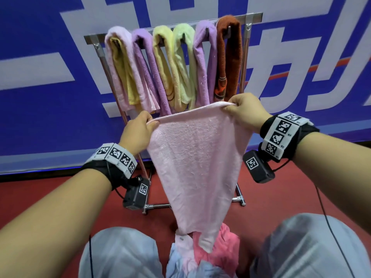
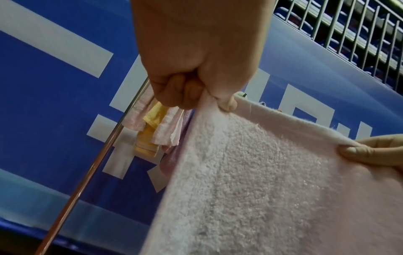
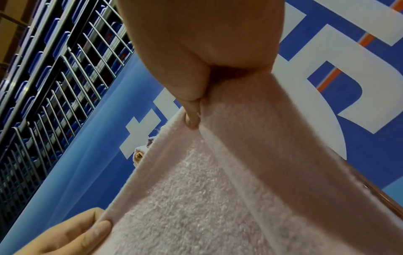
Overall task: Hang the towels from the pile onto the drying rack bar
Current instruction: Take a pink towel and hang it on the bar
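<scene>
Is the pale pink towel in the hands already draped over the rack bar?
No: both hands hold the pale pink towel by its top edge, in front of and below the rack bar.

Left hand (image 1: 138,130) and right hand (image 1: 244,112) each pinch a top corner of a pink towel (image 1: 196,167), stretched between them. Its lower end reaches the pile (image 1: 202,257) between the knees, apparently touching. Behind, rack bar (image 1: 251,17) carries six draped towels; brown towel (image 1: 229,57) rightmost.

Pale pink towel (image 1: 194,157) hangs spread above pile (image 1: 202,255); six drape bar (image 1: 251,17).
</scene>
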The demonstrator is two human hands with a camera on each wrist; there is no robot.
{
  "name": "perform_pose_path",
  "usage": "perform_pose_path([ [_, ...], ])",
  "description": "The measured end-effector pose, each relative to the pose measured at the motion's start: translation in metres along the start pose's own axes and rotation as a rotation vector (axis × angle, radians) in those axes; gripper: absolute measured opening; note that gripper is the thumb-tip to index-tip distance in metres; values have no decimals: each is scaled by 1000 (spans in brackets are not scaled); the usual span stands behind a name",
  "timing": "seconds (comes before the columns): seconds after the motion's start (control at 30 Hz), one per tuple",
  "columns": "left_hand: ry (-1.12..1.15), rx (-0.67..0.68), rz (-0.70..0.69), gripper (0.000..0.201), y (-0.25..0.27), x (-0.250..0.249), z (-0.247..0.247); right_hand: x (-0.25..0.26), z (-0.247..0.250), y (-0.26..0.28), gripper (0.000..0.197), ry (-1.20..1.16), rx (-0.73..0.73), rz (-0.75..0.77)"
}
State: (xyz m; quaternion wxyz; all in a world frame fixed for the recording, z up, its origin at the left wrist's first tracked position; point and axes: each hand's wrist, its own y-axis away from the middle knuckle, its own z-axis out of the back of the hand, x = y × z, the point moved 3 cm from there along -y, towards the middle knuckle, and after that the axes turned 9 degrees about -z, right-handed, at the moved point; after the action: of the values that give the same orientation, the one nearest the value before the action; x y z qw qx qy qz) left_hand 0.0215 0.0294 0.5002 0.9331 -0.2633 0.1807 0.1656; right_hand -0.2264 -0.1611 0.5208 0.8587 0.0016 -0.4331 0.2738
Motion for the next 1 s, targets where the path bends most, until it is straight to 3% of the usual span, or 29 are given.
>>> perform_pose_path([
  [0.23,-231,146,-38,13,5,15,-7,-2,-2,5,14,103,8,-15],
  [0.43,-103,142,60,14,13,35,-13,-13,-2,6,9,119,0,-69],
  [0.67,38,101,132,20,11,32,-13,-19,-4,11,36,140,31,-160],
  [0.8,147,71,172,23,8,27,-17,-19,-10,15,30,-43,99,-269],
  [0.93,311,41,197,27,5,19,-18,-21,-19,20,16,-349,225,-504],
  [1.0,352,28,199,26,5,14,-17,-20,-23,21,15,-384,252,-518],
])
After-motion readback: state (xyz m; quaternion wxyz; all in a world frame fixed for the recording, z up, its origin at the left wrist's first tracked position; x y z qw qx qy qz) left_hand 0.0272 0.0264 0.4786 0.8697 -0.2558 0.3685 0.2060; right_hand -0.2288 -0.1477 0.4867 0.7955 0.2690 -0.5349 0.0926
